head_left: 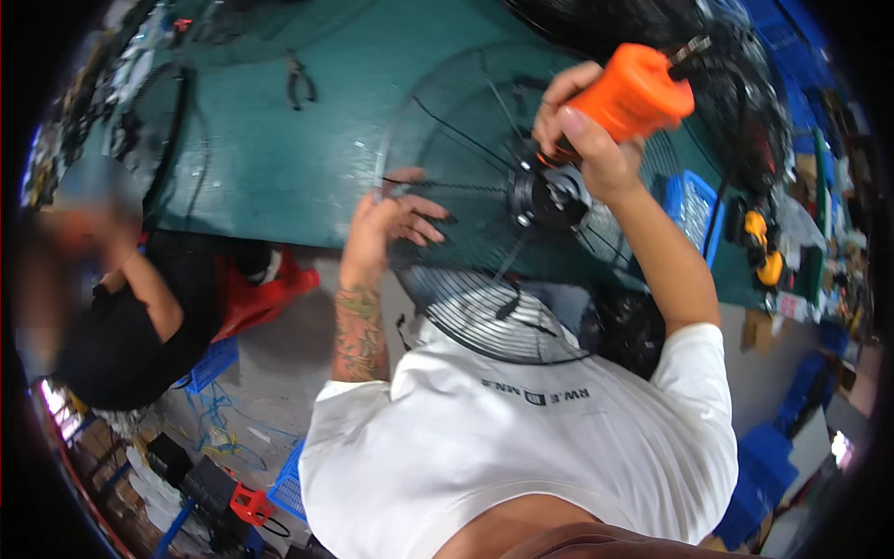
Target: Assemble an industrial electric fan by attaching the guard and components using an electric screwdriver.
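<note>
My right hand [596, 154] is wrapped round an orange power screwdriver [638, 88], its lower end by the dark motor hub [557, 197] of a fan. The round black wire fan guard [466, 321] spreads about the hub and overhangs the near table edge by my shirt. My left hand [396, 219] rests at the guard's left rim, fingers apart and stretched over the wires. Whether any fingertip hooks the rim is too blurred to tell.
Pliers [298, 82] lie on the green table [251, 140]. A blue basket [697, 214] with small clear packets stands at right, near yellow-black tools [764, 247]. At left a co-worker in black [158, 317] sits by a red stool [265, 293]. Black wrapped items crowd the far right.
</note>
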`<move>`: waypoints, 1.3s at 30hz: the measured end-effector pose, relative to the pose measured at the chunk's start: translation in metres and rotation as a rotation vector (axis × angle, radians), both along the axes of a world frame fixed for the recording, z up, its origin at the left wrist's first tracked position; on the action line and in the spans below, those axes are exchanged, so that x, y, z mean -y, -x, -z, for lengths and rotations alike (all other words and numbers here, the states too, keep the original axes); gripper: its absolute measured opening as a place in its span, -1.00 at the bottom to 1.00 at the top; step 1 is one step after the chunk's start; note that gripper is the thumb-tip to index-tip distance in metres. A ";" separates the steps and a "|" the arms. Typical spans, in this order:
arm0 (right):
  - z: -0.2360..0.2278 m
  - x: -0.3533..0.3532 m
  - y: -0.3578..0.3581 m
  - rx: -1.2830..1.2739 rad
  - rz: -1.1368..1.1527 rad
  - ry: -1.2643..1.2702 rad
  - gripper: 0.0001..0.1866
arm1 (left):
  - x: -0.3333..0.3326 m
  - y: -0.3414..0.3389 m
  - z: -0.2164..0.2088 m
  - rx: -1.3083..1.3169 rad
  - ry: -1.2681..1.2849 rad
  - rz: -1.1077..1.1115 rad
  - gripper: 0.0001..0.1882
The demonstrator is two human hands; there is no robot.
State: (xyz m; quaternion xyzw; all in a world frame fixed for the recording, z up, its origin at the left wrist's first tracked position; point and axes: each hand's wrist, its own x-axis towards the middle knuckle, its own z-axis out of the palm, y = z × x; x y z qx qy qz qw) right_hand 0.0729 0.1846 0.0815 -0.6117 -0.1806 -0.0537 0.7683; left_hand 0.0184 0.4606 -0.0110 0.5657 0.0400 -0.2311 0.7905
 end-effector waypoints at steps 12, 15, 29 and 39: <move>-0.100 0.037 0.005 0.262 0.013 -0.143 -0.43 | -0.002 0.014 -0.021 -0.085 0.144 -0.080 -0.49; -0.134 0.124 0.025 0.116 -0.070 -0.574 -0.38 | -0.023 0.013 -0.046 -0.019 0.121 -0.172 -0.48; -0.003 0.296 0.213 0.039 0.603 -0.561 -0.44 | -0.188 -0.298 -0.114 0.344 0.469 -0.647 -0.54; 0.088 0.386 0.380 -0.177 1.129 -0.824 -0.51 | -0.226 -0.425 -0.038 0.220 0.499 -0.881 -0.58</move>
